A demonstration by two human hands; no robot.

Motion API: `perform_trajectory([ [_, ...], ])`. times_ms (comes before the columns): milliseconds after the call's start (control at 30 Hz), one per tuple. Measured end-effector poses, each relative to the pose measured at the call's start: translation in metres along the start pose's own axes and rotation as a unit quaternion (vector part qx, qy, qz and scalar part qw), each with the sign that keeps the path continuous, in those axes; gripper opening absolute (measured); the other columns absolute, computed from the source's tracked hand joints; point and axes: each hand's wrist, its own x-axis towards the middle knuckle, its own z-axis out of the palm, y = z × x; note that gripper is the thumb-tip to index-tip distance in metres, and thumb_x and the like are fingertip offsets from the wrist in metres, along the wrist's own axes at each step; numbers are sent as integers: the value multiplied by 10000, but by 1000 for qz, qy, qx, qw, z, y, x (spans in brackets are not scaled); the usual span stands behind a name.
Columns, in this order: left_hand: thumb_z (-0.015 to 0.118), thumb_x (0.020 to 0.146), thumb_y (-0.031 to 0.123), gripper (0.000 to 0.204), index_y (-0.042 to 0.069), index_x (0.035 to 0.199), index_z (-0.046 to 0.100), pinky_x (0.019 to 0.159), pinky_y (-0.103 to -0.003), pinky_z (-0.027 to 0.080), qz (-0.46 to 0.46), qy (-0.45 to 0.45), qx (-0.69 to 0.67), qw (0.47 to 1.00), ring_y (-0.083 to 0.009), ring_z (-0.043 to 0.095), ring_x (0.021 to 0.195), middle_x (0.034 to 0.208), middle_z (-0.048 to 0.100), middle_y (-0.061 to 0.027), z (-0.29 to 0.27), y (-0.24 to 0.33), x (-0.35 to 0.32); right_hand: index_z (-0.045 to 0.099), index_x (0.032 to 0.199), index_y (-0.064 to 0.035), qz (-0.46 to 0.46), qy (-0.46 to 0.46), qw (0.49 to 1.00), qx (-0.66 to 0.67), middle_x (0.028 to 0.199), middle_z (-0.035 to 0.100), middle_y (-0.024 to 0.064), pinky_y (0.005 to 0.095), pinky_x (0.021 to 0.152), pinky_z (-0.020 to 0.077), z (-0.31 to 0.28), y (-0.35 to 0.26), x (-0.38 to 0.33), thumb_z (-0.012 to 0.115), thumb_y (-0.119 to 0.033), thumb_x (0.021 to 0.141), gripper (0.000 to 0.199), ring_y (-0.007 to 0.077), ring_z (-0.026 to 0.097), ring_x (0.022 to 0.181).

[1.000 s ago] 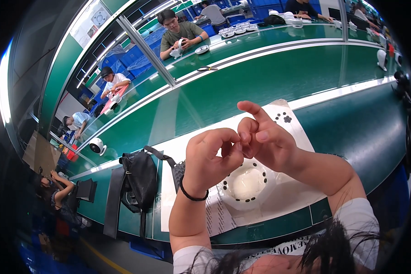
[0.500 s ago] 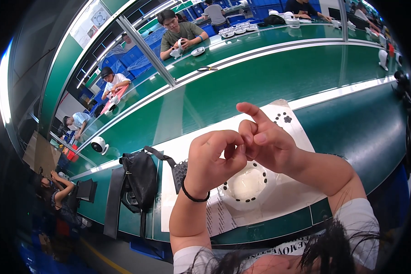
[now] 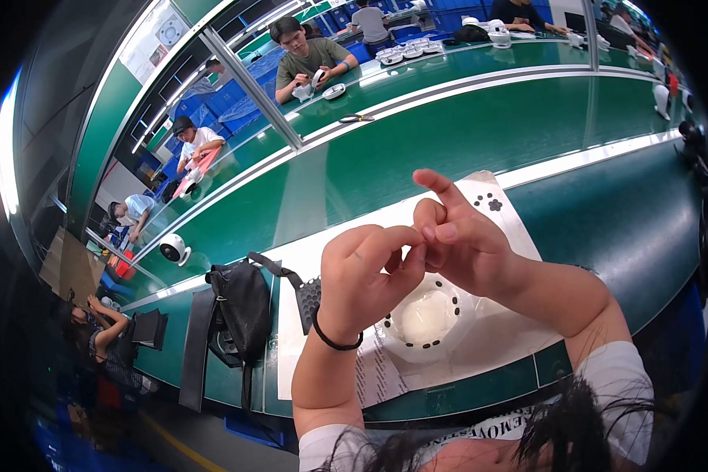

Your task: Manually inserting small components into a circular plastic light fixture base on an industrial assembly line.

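- Left hand (image 3: 366, 275) and right hand (image 3: 460, 240) raised at frame centre, fingertips meeting; grip narrow on both, whatever is pinched too small to tell.
- Directly below, white round part (image 3: 426, 321) with dark dots along its rim, on white sheet (image 3: 519, 228) over green counter (image 3: 606, 228).
- Black bag (image 3: 240, 311) left of centre.

The bench (image 3: 464, 141) was green. The round part (image 3: 426, 318) was white with black dots; the bag (image 3: 244, 307) was black.
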Motion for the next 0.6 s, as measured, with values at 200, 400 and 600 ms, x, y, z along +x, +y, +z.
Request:
perform_trajectory([
  [200,666,617,-9,162,76,732,589,395,-228,356,6,13,10,1000,-115,470,423,493,465,-3,1,-1,-1,230,1283,-122,0,8,1000,-3,823,454,26,267,652,361,0,1,1,491,-73,797,554,129,443,706],
  [400,662,628,-8,153,69,739,591,399,-223,361,6,20,13,1000,-115,477,428,504,485,-10,3,2,1,224,1286,-128,-12,14,1000,-11,845,457,24,260,653,363,-1,2,0,478,-71,815,538,124,445,721],
  [600,654,648,-2,131,56,747,590,408,-222,373,-26,26,7,999,-116,491,439,524,509,-23,5,1,0,228,1289,-139,-22,25,999,-13,870,449,17,258,662,370,-3,4,2,457,-71,841,508,118,448,736],
])
